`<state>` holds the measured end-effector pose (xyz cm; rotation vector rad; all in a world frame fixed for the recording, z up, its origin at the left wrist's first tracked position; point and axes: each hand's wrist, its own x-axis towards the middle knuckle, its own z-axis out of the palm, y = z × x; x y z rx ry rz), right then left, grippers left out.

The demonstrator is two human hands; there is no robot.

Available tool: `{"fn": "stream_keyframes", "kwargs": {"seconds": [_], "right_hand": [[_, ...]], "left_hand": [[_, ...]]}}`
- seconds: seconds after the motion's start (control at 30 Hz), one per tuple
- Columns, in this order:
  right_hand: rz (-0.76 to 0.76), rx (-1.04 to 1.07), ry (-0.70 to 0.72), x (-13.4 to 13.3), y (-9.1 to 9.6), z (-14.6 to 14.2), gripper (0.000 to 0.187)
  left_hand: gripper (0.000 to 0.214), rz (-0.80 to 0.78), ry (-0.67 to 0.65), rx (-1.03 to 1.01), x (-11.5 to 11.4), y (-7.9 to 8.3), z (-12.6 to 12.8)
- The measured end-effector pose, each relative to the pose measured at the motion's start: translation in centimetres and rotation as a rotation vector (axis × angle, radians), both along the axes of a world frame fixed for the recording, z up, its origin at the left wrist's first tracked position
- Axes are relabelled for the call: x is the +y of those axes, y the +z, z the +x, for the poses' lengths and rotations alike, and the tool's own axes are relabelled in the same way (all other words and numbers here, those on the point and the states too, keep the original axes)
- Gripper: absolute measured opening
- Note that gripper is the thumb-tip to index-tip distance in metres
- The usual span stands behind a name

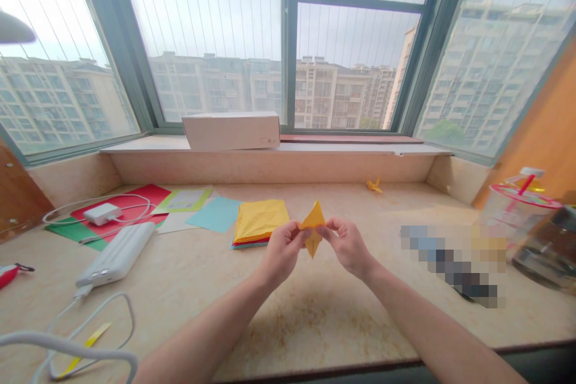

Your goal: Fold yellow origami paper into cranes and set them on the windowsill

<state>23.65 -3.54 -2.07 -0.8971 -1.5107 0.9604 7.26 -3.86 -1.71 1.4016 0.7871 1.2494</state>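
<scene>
A folded yellow paper piece (313,225), diamond shaped with points up and down, is held above the stone countertop (315,312) in the middle of the view. My left hand (282,249) pinches its left edge with closed fingers. My right hand (347,245) pinches its right edge the same way. Just behind my left hand lies a stack of coloured paper sheets (260,222) with a yellow sheet on top.
A white power bank (117,254) with a cable lies at the left, near a white charger (101,213) on red and green sheets. A small folded yellow figure (374,185) sits by the back wall. A white box (230,130) rests on the sill. Containers (517,204) stand at the right.
</scene>
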Motion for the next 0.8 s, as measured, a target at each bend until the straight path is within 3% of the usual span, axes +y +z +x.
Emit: {"fn": "stream_keyframes", "kwargs": {"seconds": [0.13,0.27,0.5,0.7,0.8], "right_hand": [[-0.019,0.021,-0.063,0.2,-0.1,-0.4,0.038],[-0.029,0.083,-0.052,0.6,-0.3,-0.5,0.040],[0.182,-0.051,-0.109,0.3,-0.3,0.1,0.057],[0.209,-0.143,-0.227,0.4,-0.2,0.5,0.028],[0.217,-0.157,-0.277,0.6,-0.2,0.7,0.028]], "left_hand": [[0.036,-0.111,-0.070,-0.083,-0.2,0.1,0.2],[0.044,-0.108,-0.137,-0.117,-0.4,0.3,0.2],[0.043,-0.079,-0.086,-0.066,0.0,0.2,0.0],[0.042,-0.060,-0.153,-0.008,0.0,-0.1,-0.1],[0.042,-0.062,-0.199,-0.007,0.0,-0.2,0.0]]}}
